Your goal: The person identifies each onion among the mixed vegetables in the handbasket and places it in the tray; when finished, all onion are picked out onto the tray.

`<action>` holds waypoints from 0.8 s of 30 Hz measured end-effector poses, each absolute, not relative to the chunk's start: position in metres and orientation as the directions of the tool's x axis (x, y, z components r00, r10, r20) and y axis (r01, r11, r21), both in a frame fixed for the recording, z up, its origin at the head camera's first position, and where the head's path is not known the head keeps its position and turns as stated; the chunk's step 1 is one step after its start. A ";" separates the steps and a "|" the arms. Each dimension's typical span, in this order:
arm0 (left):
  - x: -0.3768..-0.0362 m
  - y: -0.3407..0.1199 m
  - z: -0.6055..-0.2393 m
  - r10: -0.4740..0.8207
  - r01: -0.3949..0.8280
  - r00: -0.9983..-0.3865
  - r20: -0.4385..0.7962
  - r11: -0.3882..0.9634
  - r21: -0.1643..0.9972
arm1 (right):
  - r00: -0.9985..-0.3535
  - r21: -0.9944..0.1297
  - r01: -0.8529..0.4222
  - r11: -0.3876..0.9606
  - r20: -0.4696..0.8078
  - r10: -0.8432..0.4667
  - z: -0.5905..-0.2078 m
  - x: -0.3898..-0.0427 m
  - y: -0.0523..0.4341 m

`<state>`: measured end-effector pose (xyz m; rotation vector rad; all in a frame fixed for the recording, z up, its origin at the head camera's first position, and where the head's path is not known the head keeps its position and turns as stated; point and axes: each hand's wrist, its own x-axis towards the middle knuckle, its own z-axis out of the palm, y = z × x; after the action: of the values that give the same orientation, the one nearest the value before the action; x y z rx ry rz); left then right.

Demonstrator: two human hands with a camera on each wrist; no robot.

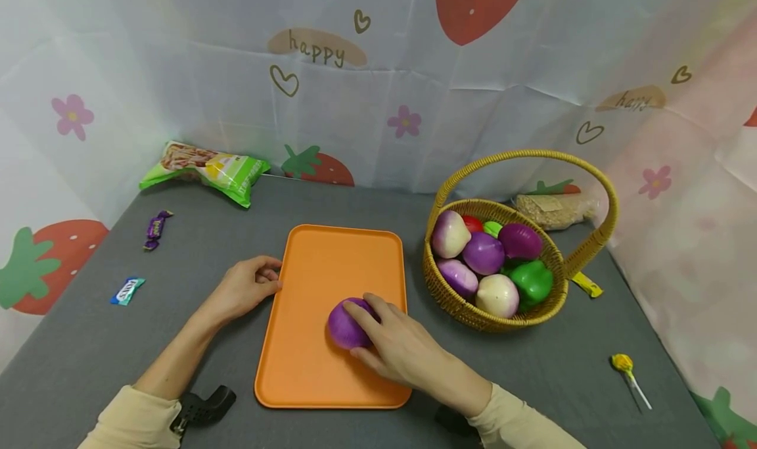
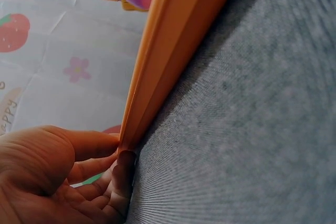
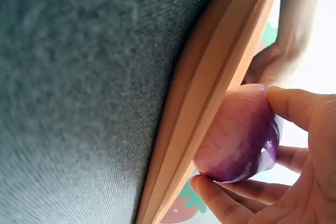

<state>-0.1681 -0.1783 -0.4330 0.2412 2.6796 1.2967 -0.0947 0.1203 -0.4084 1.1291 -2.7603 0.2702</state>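
Note:
My right hand grips a purple onion on the orange tray, its fingers and thumb spread round it. In the right wrist view the onion shows a pale pinkish side and a shiny purple side, low over the tray's rim. My left hand holds the tray's left edge. The left wrist view shows the thumb on the rim and curled fingers against the side wall beneath. To the right stands a yellow wicker basket of several onions and a green pepper.
A green snack bag lies at the back left, with a purple-wrapped candy and a small blue-green packet nearer. On the right are a lollipop, a yellow wrapper and a clear bag of grain-like bits.

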 end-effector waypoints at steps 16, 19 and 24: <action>-0.168 -0.178 -0.433 0.204 0.080 -0.977 -0.060 0.614 0.786 | -0.748 -0.204 -0.548 0.812 0.555 -0.365 -0.356 -0.139 0.172; -0.168 -0.178 -0.434 0.208 0.079 -0.976 -0.063 0.609 0.789 | -0.759 -0.238 -0.489 0.839 0.590 -0.275 -0.342 -0.150 0.187; -0.169 -0.180 -0.435 0.218 0.078 -0.974 -0.069 0.600 0.796 | -0.802 -0.193 -0.434 0.880 0.527 -0.280 -0.313 -0.161 0.204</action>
<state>-0.1686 -0.1798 -0.4346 0.2487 2.6653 1.3150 -0.1614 0.2037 -0.3133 0.5184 -2.5505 0.4185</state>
